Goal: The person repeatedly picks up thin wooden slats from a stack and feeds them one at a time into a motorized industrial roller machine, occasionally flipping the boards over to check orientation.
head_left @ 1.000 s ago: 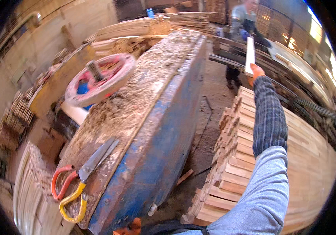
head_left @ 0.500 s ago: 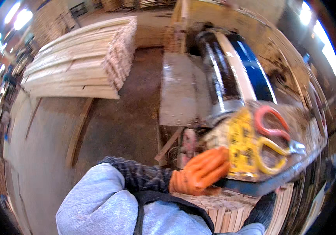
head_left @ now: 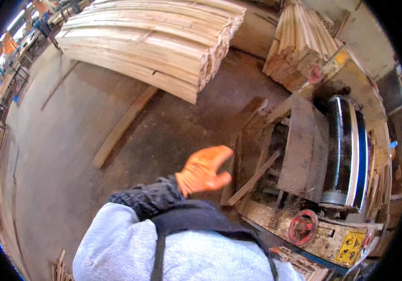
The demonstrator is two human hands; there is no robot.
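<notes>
My left hand (head_left: 204, 171), in an orange glove, hovers over the floor left of a machine. Its thumb stands apart from the fingers and nothing is between them. The machine has a metal plate (head_left: 304, 150), a shiny dark roller (head_left: 339, 154) and a red handwheel (head_left: 302, 227) on its near side. A yellow label (head_left: 351, 247) sits to the right of that wheel. Of my right hand, at most a small orange patch shows beside my apron at the lower right, and its fingers are hidden.
A large stack of pale boards (head_left: 149, 42) lies at the upper left, with a wooden beam (head_left: 123, 129) on the floor before it. Another board bundle (head_left: 301, 42) stands behind the machine. A thin slat (head_left: 255, 179) leans against the machine's left side. More wood pieces lie below it.
My left hand has moved away from the machine's yellow label, leftward and up, and its fingers have spread. The view has swung left; the tool with red and yellow loop handles no longer shows.
</notes>
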